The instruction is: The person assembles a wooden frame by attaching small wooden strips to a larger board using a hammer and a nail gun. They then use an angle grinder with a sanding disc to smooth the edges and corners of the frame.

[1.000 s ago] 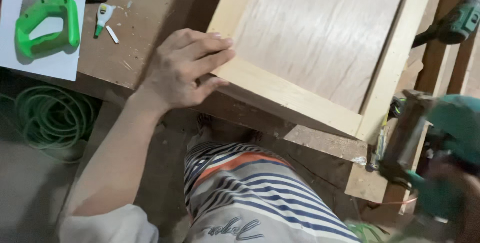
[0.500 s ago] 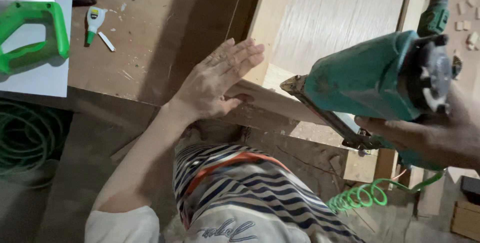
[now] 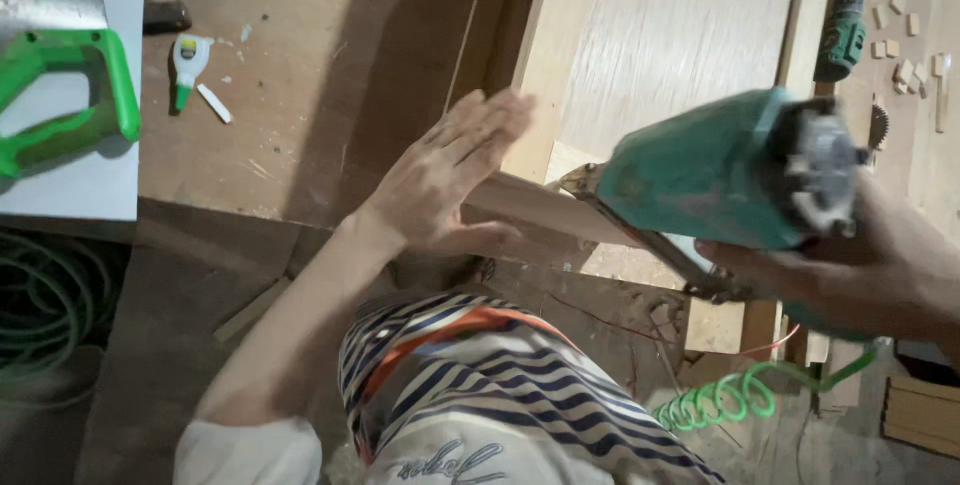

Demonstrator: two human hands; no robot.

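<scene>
Your left hand (image 3: 450, 180) lies with fingers (image 3: 495, 115) straight and released, pointing toward one o'clock, thumb against the near rail of the wooden frame (image 3: 560, 207) on the worktop (image 3: 300, 95). At three o'clock your right hand (image 3: 850, 265) is clenched around a green nail gun (image 3: 715, 170), its nose on that rail.

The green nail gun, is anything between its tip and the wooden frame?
Nothing visible stands between them. The green nail gun, held in the right hand, has its nose right at the near rail of the wooden frame. The left hand lies on that rail, off to the left of the nose, not in front of it.
</scene>
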